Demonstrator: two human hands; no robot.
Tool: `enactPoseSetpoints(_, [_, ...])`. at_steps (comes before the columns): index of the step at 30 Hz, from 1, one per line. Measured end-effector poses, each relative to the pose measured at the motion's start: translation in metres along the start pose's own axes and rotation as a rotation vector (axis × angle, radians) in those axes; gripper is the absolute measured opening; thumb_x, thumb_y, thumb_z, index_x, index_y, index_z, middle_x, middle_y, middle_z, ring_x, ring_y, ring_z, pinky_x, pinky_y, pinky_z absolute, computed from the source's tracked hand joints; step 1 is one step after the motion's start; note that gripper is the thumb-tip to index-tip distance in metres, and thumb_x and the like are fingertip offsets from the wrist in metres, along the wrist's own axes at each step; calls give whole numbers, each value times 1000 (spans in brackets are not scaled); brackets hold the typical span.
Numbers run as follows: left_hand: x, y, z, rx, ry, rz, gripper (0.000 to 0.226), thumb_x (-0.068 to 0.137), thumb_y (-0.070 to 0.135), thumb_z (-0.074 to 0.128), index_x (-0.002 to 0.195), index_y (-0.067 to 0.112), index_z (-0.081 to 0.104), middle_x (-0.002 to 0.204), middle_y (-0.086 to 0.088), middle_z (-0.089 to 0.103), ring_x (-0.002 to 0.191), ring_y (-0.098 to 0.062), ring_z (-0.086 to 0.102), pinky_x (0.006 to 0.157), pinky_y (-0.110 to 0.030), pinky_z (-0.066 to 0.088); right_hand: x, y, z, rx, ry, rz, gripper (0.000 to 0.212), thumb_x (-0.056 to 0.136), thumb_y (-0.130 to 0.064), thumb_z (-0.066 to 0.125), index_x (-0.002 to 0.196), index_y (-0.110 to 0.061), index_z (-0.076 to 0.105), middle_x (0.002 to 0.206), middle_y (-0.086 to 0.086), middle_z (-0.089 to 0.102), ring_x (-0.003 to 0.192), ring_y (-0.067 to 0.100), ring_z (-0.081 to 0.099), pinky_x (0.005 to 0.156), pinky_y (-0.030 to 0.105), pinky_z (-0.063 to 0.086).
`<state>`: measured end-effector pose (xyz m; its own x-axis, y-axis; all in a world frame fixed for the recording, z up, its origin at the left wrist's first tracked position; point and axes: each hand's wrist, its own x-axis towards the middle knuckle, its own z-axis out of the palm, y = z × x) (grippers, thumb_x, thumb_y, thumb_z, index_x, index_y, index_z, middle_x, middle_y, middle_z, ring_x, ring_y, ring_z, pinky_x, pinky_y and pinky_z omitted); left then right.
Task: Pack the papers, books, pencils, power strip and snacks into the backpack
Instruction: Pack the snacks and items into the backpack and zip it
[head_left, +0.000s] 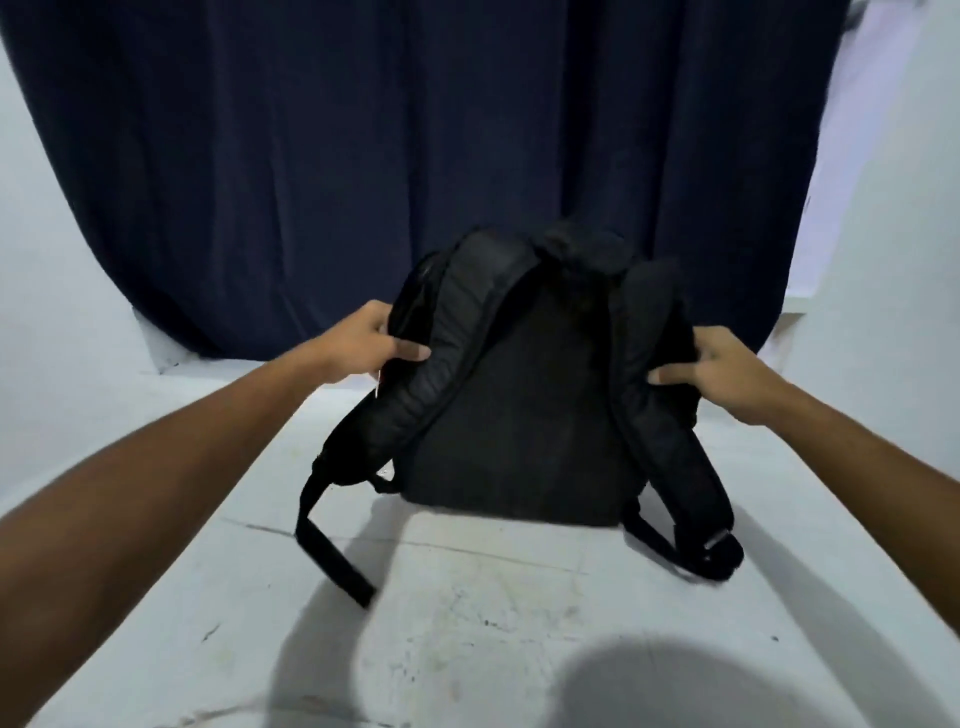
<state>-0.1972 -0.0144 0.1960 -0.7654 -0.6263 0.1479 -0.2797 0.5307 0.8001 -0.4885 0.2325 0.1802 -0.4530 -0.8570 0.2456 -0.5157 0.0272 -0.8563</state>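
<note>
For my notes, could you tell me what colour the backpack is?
Black all over, straps included; the head view shows the backpack best.

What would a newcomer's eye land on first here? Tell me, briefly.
The black backpack stands upright mid-frame on the white table, its back panel and shoulder straps toward the camera. The left hand and the right hand each hold one side of it. Behind hangs a dark blue curtain.
</note>
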Motion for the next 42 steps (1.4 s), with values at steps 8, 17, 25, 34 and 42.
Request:
enactPoseSetpoints(8, [62,5,-5,-153,83,-250,8,91,11,64,98,9,67,90,-9,69,73,-24,64,55,-25,49,45,-11,20,205,194,277,15,82,6,65,90,-5,70,94,11,72,84,24,68,67,31,53])
enactPoseSetpoints(17, [10,27,38,281,617,350,50,77,34,62,126,22,55,133,-2,47,121,-25,41,99,-43,40,54,-29,44,438,247,563,22,88,8,55,110,7,59,101,19,65,87,32,63,63,39,53])
enactPoseSetpoints(25, [-91,54,96,486,71,30,97,75,84,40,151,27,19,160,-1,20,144,-24,27,113,-44,31,47,-84,123,971,130,553,16,91,7,47,101,1,58,96,20,61,82,34,59,61,49,48])
enactPoseSetpoints(34, [-87,-39,48,171,650,-113,100,61,43,85,141,30,26,129,7,55,115,-21,56,88,-34,48,31,-130,207,1021,-305,463,18,86,2,61,104,1,61,109,20,65,96,32,63,78,45,54])
enactPoseSetpoints(42, [-77,-116,-57,-260,487,-127,71,61,2,88,119,27,54,105,14,70,96,0,66,78,-15,51,80,-36,156,682,164,93,17,73,-18,74,85,-11,65,67,5,51,48,8,43,42,18,32])
